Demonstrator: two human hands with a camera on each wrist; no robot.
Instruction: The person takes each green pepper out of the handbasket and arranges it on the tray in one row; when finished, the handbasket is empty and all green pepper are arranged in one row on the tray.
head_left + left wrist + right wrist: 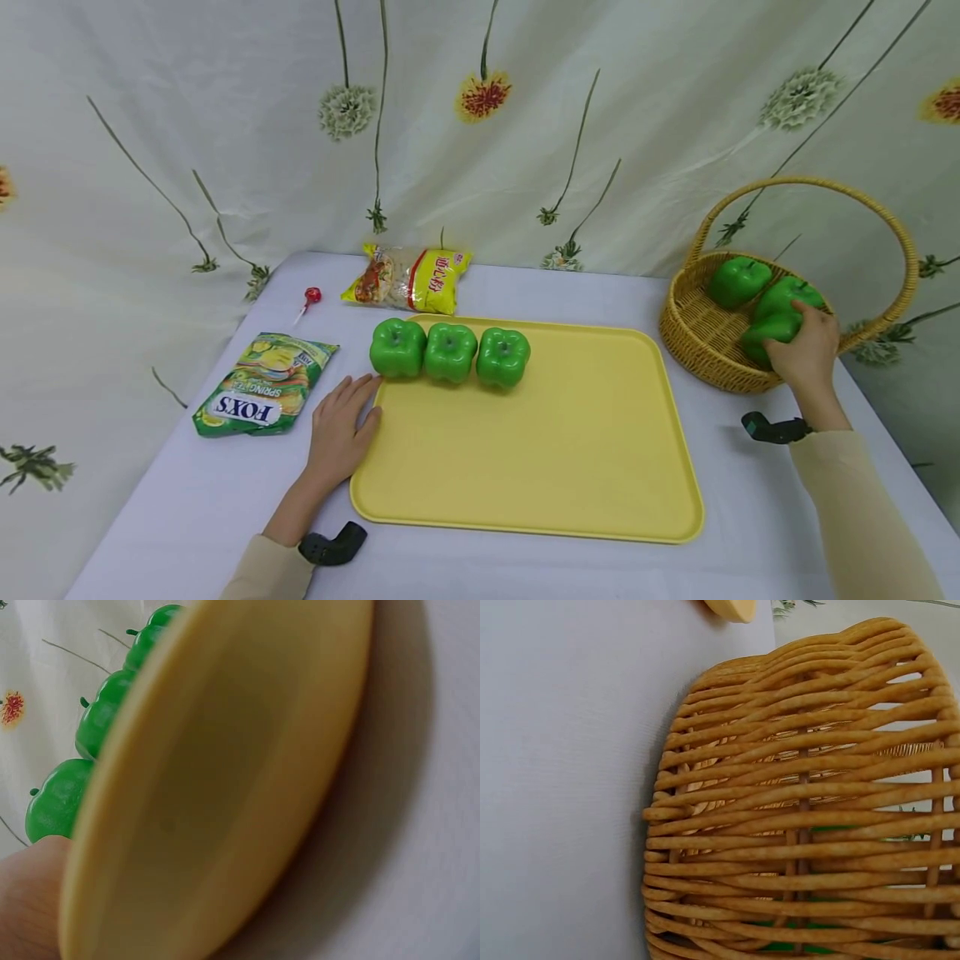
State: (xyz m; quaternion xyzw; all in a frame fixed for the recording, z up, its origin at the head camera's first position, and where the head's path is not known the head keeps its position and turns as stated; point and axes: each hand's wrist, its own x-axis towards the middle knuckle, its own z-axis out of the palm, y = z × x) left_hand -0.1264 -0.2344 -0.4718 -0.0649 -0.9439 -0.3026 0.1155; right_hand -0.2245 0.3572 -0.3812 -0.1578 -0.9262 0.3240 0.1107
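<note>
In the head view my right hand (808, 350) reaches over the near rim of the wicker basket (693, 354) and grips a green bell pepper (772, 327) between thumb and fingers. Two more green peppers sit in the basket, one at the back (738, 281) and one (791, 292) right beside the gripped one. My left hand (343, 429) rests with relaxed fingers at the left edge of the yellow tray (555, 450). A row of three green peppers (450, 352) stands along the tray's far left part. The right wrist view shows mainly the basket's woven side (802, 795), which hides that hand.
Left of the tray lies a green FOX'S candy bag (266, 383), with a red lollipop (312, 296) beyond it. Behind the tray is a yellow food packet (412, 279). The basket's tall handle (806, 181) arches over its opening. A floral cloth (637, 125) hangs behind the table.
</note>
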